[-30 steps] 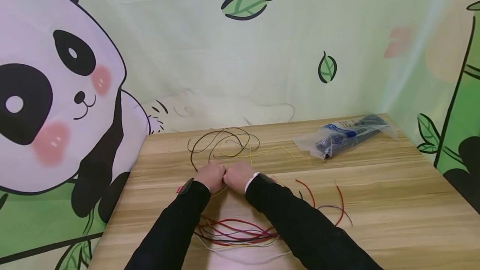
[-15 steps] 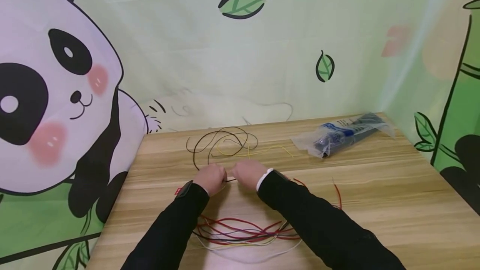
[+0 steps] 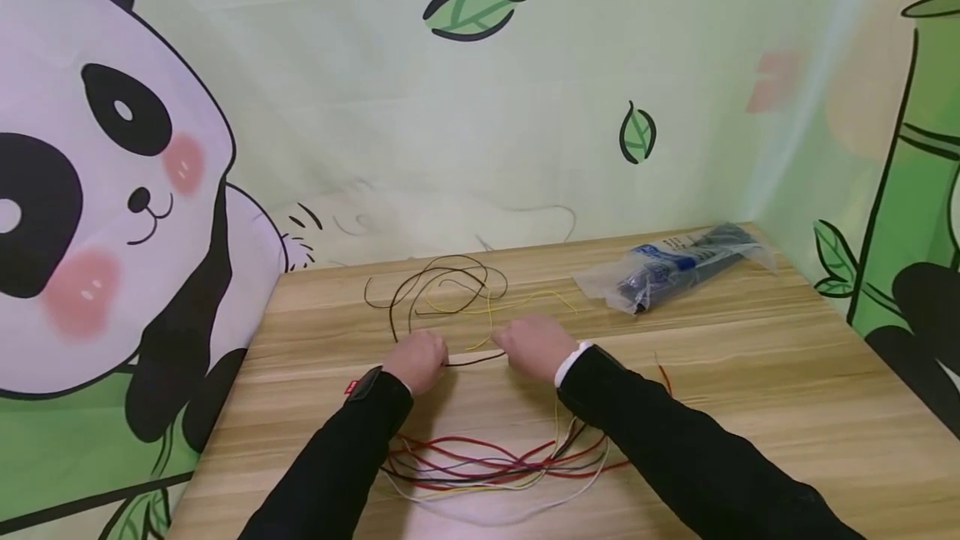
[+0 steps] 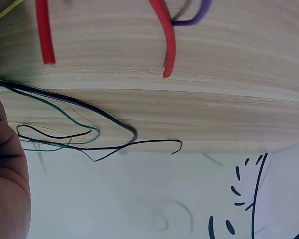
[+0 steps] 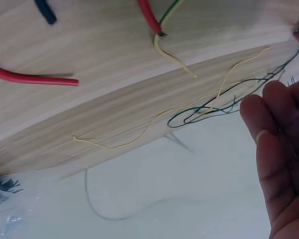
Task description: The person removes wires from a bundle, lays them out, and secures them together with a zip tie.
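In the head view, my left hand (image 3: pixel 417 361) grips a black wire (image 3: pixel 474 361) at the middle of the table. My right hand (image 3: pixel 536 346) pinches the same wire a short way to the right, so a nearly straight length spans the two hands. Beyond them, loose loops of black and dark green wire (image 3: pixel 401 307) run back from the left hand. The left wrist view has the left hand (image 4: pixel 7 174) at its edge, with black wire (image 4: pixel 84 103) and green wire (image 4: pixel 55 105) trailing out. Curled fingers of the right hand (image 5: pixel 284 144) show in the right wrist view.
A thin yellow wire (image 3: pixel 536 298) lies behind the hands. Nearer the person is a bundle of red, purple, black and white wires (image 3: pixel 487 469), partly under the right sleeve. A clear plastic bag (image 3: pixel 667 269) with dark contents sits at the back right, before the printed curtain (image 3: pixel 375 107).
My right hand has drawn away from the left to the right, and a length of black wire now shows between them. The left hand has hardly moved. The head view has shifted slightly.
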Available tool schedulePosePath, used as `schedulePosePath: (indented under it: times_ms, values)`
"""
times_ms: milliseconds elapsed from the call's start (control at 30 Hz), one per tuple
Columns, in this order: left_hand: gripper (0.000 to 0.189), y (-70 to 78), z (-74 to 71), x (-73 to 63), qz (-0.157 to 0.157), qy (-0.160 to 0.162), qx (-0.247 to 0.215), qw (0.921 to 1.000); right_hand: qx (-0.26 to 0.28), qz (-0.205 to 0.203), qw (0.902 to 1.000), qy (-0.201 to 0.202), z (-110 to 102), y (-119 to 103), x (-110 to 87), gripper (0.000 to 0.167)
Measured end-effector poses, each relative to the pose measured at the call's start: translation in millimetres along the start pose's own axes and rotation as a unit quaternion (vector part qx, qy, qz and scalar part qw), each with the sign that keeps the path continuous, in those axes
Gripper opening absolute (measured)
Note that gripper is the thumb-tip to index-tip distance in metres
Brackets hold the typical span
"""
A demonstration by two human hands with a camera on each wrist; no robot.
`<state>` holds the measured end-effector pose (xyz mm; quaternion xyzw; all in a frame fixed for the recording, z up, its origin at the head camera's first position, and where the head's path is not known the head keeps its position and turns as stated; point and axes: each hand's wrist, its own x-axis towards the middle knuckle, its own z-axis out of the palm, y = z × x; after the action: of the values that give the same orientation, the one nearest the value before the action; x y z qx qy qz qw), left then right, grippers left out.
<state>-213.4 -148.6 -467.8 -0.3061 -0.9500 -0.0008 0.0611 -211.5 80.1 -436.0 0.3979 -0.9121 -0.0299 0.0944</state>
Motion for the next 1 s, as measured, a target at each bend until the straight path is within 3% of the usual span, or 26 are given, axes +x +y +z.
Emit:
schedulePosePath:
  times_ms: [133, 433, 800, 1000]
  values:
    - [0.015, -1.8, 5.3, 0.3, 0.006, 0.01, 0.01, 0.9999, 0.004, 0.019, 0.9998, 0.009, -6, 4, -11.2, 0.01]
    - [0.014, 0.0, 5.2, 0.4, 0.0, 0.007, 0.0, 1.0, 0.08, 0.073, 0.9938, 0.025, -18, 28, -43.4, 0.006]
    - [0.017, 2.7, 6.0, -0.5, -0.018, -0.001, -0.007, 0.9998, 0.062, 0.107, 0.9873, 0.1, -26, 60, -87.1, 0.01]
    - [0.021, 2.0, 8.8, 0.0, -0.02, 0.008, -0.005, 0.9998, 0.075, 0.133, 0.9818, 0.113, -29, 75, -108.6, 0.01]
